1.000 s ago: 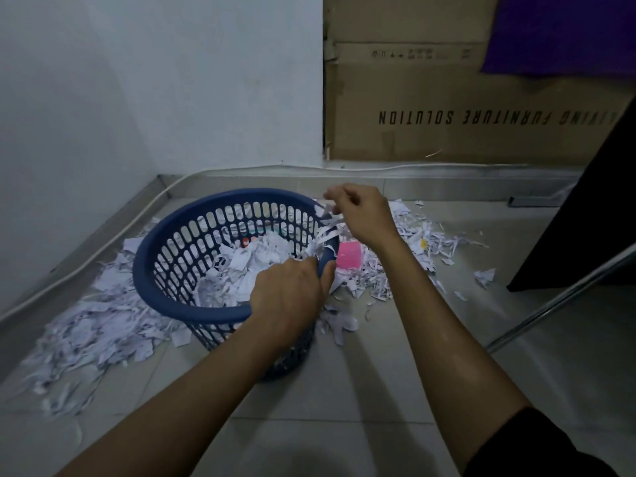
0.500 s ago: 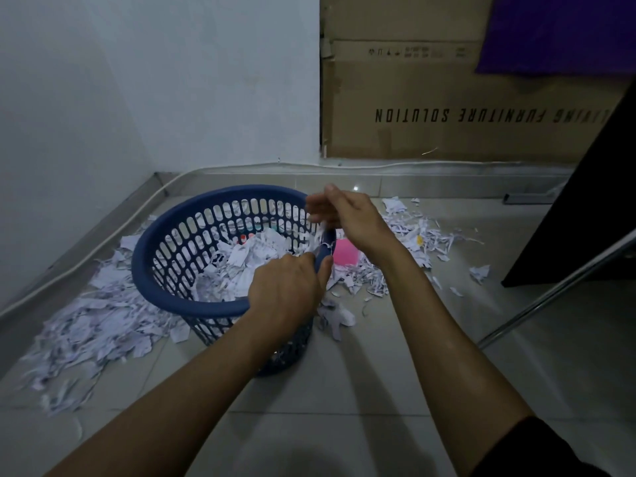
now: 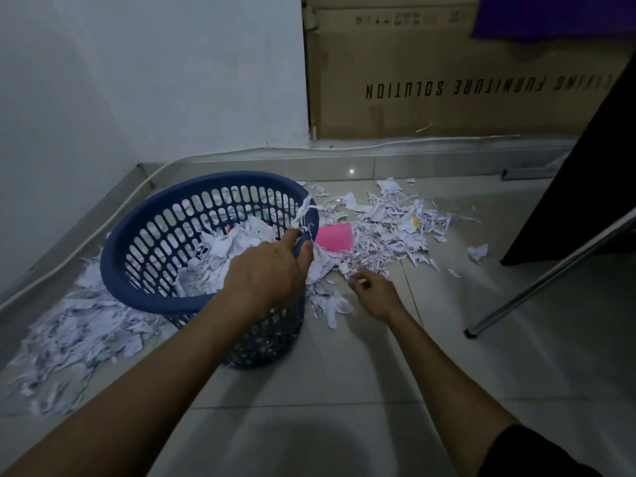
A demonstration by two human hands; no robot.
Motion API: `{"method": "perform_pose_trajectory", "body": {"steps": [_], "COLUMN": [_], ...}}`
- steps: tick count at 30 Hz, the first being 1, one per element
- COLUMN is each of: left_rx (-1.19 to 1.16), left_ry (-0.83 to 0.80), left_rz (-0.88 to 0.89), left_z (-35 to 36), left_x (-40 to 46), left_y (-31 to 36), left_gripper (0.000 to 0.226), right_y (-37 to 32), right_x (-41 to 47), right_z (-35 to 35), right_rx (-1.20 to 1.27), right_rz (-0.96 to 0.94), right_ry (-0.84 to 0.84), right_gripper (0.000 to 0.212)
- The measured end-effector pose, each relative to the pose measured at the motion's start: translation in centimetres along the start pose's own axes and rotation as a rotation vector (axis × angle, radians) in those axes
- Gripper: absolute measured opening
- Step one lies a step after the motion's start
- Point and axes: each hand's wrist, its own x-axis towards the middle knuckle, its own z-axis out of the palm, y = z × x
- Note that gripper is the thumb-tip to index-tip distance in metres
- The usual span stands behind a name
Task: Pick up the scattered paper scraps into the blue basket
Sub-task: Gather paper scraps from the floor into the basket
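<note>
Two heaps of paper scraps flanked the blue basket [image 3: 144, 270] on the tiled floor [image 3: 378, 390]: one pile [image 3: 79, 325] spread to its left toward the wall, the other [image 3: 389, 222] to its right w/ a pink piece [image 3: 334, 237] lying in it just beside the basket rim. One cardboard box [image 3: 447, 70] w/ mirrored print stood against the back wall; a purple cloth [image 3: 550, 15] hung over its top right corner. One white cable [image 3: 103, 222] ran along the skirting. At right, a dark panel [image 3: 578, 173] and one metal leg [image 3: 537, 290] slanted down to the floor, close to the outlying scraps. Basket was round, slotted plastic, tilted toward the camera, part filled w/ more white shreds [image 3: 223, 256]; a few strips hung over its right rim. Left hand [image 3: 272, 270] clenched the near-right rim, fingers curled over the edge, thumb outside. Right hand [image 3: 375, 294] was low over the floor just right of the basket, near a small cluster of scraps [image 3: 330, 304], fingertips bunched together; whether they pinched a scrap, can't tell. Scraps too many to count.
</note>
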Motion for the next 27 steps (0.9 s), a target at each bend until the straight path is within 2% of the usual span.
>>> {"method": "perform_pose_trajectory", "body": {"steps": [3, 6, 9, 11, 14, 16, 18, 20, 24, 27], "left_rx": [-0.022, 0.039, 0.059, 0.032, -0.006, 0.018, -0.003, -0.024, -0.104, -0.102], "left_ry": [-0.166, -0.191, -0.143, -0.136, -0.156, -0.141, -0.092, -0.057, -0.122, -0.101], "left_rz": [0.035, 0.112, 0.117, 0.113, 0.111, 0.122, 0.105, 0.077, -0.007, 0.007], "left_z": [-0.8, -1.0, -0.7, -0.4, -0.3, -0.2, -0.2, 0.1, -0.3, -0.4], "left_x": [0.7, 0.4, 0.3, 0.5, 0.8, 1.7, 2.3, 2.5, 1.8, 1.1], "left_y": [-0.2, 0.0, -0.2, -0.4, -0.7, -0.9, -1.0, -1.3, -2.3, -2.6], "left_gripper": [0.051, 0.042, 0.032, 0.029, 0.036, 0.048, 0.057, 0.052, 0.068, 0.067], "right_y": [2.9, 4.5, 5.2, 5.8, 6.6, 6.5, 5.6, 4.4, 2.7, 2.0], "right_x": [0.1, 0.0, 0.0, 0.9, 2.4, 3.4, 4.2, 5.2, 6.7, 7.4], "right_z": [3.1, 6.0, 8.0, 8.9, 9.7, 9.8, 9.6, 9.5, 10.0, 11.2], "right_rx": [-0.190, -0.418, -0.693, -0.774, -0.613, -0.456, -0.351, -0.304, -0.363, -0.420], "right_rz": [0.009, -0.031, -0.151, -0.207, -0.246, -0.238, -0.263, -0.309, -0.260, -0.297], "right_ry": [-0.084, -0.050, 0.050, 0.104, 0.217, 0.294, 0.326, 0.292, 0.088, -0.016], "right_gripper": [0.053, 0.070, 0.067, 0.049, 0.017, 0.014, 0.019, 0.028, 0.068, 0.077]}}
